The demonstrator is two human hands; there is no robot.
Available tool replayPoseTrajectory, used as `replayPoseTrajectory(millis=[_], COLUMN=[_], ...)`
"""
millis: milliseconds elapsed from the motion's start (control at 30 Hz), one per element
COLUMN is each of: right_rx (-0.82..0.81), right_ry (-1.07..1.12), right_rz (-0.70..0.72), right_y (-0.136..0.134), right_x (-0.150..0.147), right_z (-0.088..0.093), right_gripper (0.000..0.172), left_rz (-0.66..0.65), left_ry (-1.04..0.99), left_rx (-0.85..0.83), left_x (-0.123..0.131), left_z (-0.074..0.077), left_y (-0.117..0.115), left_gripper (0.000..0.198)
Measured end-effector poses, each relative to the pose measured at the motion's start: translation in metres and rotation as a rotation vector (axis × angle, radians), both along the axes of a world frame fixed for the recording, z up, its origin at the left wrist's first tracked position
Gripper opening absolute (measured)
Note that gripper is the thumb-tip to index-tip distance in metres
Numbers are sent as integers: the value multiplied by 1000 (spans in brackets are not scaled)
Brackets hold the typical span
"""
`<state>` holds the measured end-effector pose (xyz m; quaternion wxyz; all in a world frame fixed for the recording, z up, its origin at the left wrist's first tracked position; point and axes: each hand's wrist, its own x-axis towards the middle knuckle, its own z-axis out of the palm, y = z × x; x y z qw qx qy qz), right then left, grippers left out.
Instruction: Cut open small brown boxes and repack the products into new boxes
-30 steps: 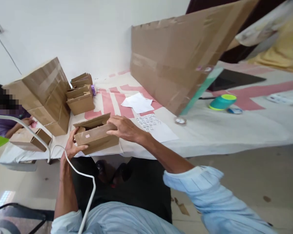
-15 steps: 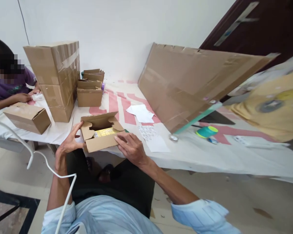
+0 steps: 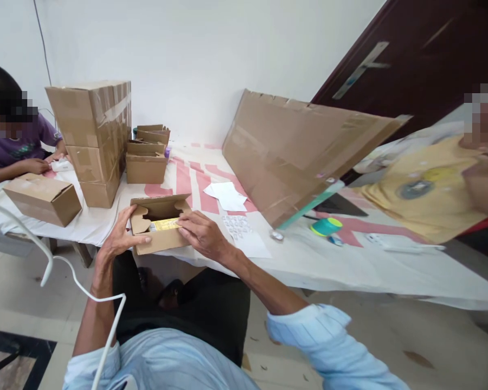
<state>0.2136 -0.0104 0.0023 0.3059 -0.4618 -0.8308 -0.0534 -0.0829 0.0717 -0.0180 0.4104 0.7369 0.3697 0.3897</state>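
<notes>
A small open cardboard box sits at the table's near edge, flaps up, with a yellow packet inside. My left hand curls round the box's left end, thumb on the front wall. My right hand rests over the box's right side, fingertips touching the yellow packet at the opening.
A tall taped carton and several small folded boxes stand at the back left. Another box lies by a person in purple. A big cardboard sheet leans at right, beside white papers, a sticker sheet and a teal tape roll. A person in yellow is at far right.
The box was tipped on its side a second ago; now it stands upright and open. My right hand moved from the front wall up to the packet inside. The camera swung right.
</notes>
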Motion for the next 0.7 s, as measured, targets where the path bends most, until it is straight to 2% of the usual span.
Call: replayPoseTrajectory(millis=[100,167,267,367,533,700], right_rx=[-74,-149,-192,-140,-168,-226], right_ry=[-136,-268,-419,-499,-579,-618], right_rz=[72,68,-49,-190,-331,-284], right_y=[26,37,43,39,38,45], right_x=[-4,-4,1,9,21,21], right_z=[17,27,39,49,53,51], right_gripper=[31,30,26,24,23,19], left_rz=[19,31,30,13,11,-1], left_ry=[20,17,-13,-32,-18,14], left_rx=[-15,-25,-26,-14,21,39], left_x=[-2,-2,-1,-2,-1,-1], left_z=[-2,-3,-5,-8,-13,-11], left_y=[2,2,4,5,10,13], left_gripper=[114,116,116,119,121,125])
